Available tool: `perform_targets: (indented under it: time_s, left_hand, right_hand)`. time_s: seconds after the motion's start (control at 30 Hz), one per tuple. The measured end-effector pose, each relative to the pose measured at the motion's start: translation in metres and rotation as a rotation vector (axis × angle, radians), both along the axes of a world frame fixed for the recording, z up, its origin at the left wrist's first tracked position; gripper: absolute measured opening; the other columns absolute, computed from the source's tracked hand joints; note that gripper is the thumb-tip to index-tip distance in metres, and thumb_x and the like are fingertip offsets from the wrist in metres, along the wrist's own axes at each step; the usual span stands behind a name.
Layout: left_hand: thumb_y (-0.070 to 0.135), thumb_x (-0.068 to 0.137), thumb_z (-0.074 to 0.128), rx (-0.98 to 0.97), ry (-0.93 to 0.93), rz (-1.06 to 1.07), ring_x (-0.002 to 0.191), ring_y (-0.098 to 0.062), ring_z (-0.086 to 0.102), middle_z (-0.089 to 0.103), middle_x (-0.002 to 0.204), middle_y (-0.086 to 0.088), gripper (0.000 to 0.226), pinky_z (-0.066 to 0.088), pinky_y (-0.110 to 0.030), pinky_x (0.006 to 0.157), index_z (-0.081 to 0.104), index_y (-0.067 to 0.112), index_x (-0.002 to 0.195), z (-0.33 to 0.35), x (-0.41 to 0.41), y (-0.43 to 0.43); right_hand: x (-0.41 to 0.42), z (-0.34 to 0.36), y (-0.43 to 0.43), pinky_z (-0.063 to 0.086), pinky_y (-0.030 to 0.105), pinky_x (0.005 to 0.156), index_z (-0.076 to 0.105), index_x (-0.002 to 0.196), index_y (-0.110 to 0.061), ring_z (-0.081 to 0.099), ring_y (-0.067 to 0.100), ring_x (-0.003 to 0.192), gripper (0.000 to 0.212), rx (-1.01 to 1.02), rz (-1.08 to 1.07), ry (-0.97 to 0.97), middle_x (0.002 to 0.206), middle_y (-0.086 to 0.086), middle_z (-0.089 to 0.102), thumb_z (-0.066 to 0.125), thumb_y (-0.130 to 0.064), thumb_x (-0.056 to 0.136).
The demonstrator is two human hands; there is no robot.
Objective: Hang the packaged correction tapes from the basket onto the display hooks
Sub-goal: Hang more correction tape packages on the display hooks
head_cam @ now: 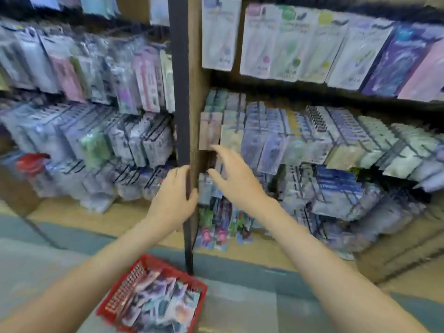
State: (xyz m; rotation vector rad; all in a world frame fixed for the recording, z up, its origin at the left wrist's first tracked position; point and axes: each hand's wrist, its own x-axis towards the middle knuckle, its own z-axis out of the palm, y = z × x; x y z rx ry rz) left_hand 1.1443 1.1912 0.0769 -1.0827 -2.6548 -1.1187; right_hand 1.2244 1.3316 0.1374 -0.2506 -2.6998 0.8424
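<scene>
A red plastic basket [125,288] sits on the floor at the bottom centre, holding several packaged correction tapes [159,301]. My left hand [174,197] curls its thumb and fingers round the dark vertical shelf post [181,92]. To its right, my right hand [231,175] reaches into the display with thumb and forefinger spread around a dark gap [211,161] in a column of hanging packages [210,131]. Motion blur hides the hooks themselves, and nothing shows plainly between the fingers.
Rows of hanging stationery packs fill both bays: the left bay [96,131] and the right bay [324,140], with taller cards [288,44] above. A wooden base ledge [79,219] runs under the displays. Grey-green floor [252,308] lies beside the basket.
</scene>
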Motion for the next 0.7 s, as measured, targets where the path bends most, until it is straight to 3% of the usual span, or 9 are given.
perform_targets:
  time_s: [0.13, 0.23, 0.37, 0.53, 0.63, 0.7]
  left_hand:
    - [0.019, 0.087, 0.059, -0.287, -0.318, 0.142, 0.121, -0.038, 0.046, 0.049, 0.128, -0.019, 0.052, 0.037, -0.041, 0.099, 0.046, 0.004, 0.134, -0.111, -0.004, -0.056]
    - [0.038, 0.079, 0.051, -0.404, -0.523, 0.2, 0.115, -0.041, 0.052, 0.053, 0.125, -0.025, 0.063, 0.04, -0.04, 0.096, 0.05, 0.002, 0.131, -0.198, -0.007, -0.101]
    - [0.018, 0.09, 0.058, -0.589, -0.686, 0.301, 0.114, -0.041, 0.054, 0.052, 0.128, -0.024, 0.049, 0.041, -0.039, 0.091, 0.046, 0.004, 0.135, -0.336, -0.004, -0.159]
    - [0.015, 0.093, 0.052, -0.712, -0.89, 0.375, 0.125, -0.035, 0.047, 0.045, 0.137, -0.019, 0.057, 0.037, -0.036, 0.1, 0.032, 0.01, 0.145, -0.5, -0.002, -0.201]
    - [0.012, 0.093, 0.05, -0.706, -0.963, 0.406, 0.121, -0.036, 0.049, 0.046, 0.133, -0.02, 0.06, 0.038, -0.036, 0.097, 0.026, 0.011, 0.148, -0.566, -0.015, -0.209]
    - [0.012, 0.094, 0.048, -0.708, -0.986, 0.423, 0.121, -0.034, 0.048, 0.046, 0.131, -0.018, 0.059, 0.04, -0.037, 0.094, 0.025, 0.012, 0.148, -0.595, -0.031, -0.208]
  right_hand:
    - [-0.004, -0.12, -0.019, 0.035, 0.033, 0.102, 0.025, 0.15, -0.019, 0.038, 0.02, 0.134, 0.055, -0.07, -0.016, -0.316, 0.151, 0.003, 0.033, 0.046, -0.03, 0.101]
    - [-0.007, -0.215, -0.03, 0.035, 0.034, 0.098, 0.034, 0.144, -0.012, 0.042, 0.026, 0.129, 0.051, -0.144, -0.038, -0.466, 0.141, 0.009, 0.043, 0.049, -0.031, 0.099]
    - [-0.01, -0.374, -0.057, 0.033, 0.032, 0.099, 0.042, 0.138, -0.01, 0.046, 0.029, 0.125, 0.046, -0.242, -0.061, -0.685, 0.135, 0.014, 0.05, 0.054, -0.028, 0.097]
    - [0.003, -0.558, -0.095, 0.039, 0.031, 0.101, 0.045, 0.137, -0.013, 0.049, 0.029, 0.124, 0.048, -0.379, -0.106, -0.857, 0.132, 0.012, 0.052, 0.06, -0.016, 0.091]
    - [-0.002, -0.615, -0.108, 0.035, 0.01, 0.092, 0.043, 0.138, -0.013, 0.047, 0.024, 0.122, 0.054, -0.434, -0.161, -0.92, 0.127, 0.008, 0.05, 0.061, -0.003, 0.088]
    - [-0.018, -0.639, -0.111, 0.036, 0.02, 0.098, 0.042, 0.139, -0.012, 0.047, 0.026, 0.122, 0.054, -0.436, -0.162, -0.958, 0.13, 0.01, 0.05, 0.063, -0.01, 0.089]
